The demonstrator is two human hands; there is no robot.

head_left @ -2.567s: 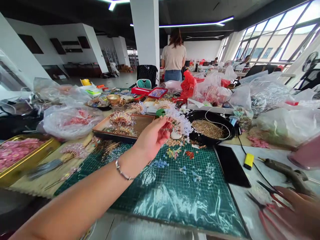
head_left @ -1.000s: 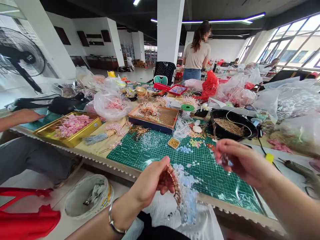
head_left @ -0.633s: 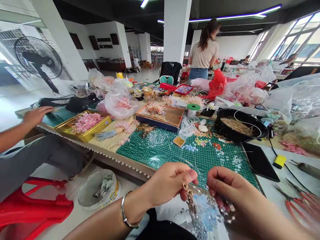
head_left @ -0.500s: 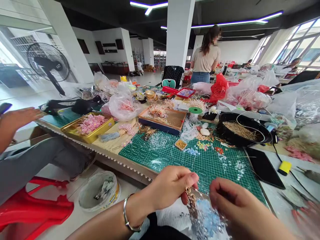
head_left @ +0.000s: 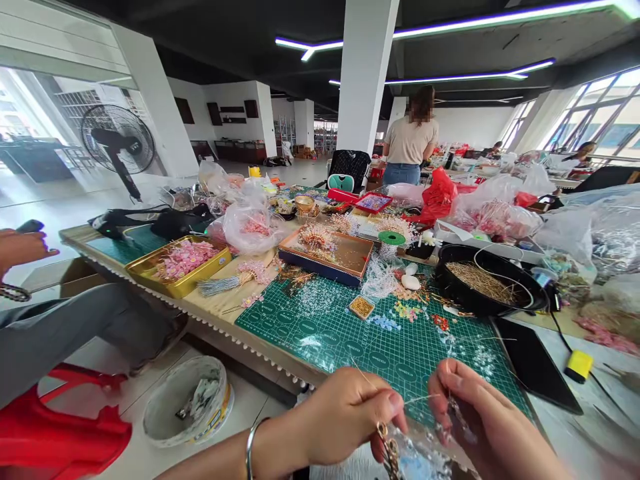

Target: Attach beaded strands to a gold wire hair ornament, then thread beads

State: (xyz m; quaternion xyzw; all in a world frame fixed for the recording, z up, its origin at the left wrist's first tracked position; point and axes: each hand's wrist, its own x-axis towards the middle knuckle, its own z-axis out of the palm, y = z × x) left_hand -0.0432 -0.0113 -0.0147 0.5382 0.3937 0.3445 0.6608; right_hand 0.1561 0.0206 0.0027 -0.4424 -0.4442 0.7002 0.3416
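Low in the head view, my left hand, with a silver bangle on its wrist, pinches a beaded ornament of gold-coloured loops. Thin wire or thread runs from its fingertips across to my right hand. The fingers of my right hand are closed on this thin strand, and clear beads hang just beneath them. Pale blue and clear pieces lie below, between both hands. A green cutting mat with scattered beads spreads out beyond them.
A gold tray of pink flowers, a shallow box, a small bead dish and a black pan stand on the table. At the far left is another person's hand. A bucket stands on the floor.
Both hands have moved slightly lower in the view, with the ornament. The strand now stretches visibly between them. The other person's hand has shifted left. The camera view has tilted up a little.
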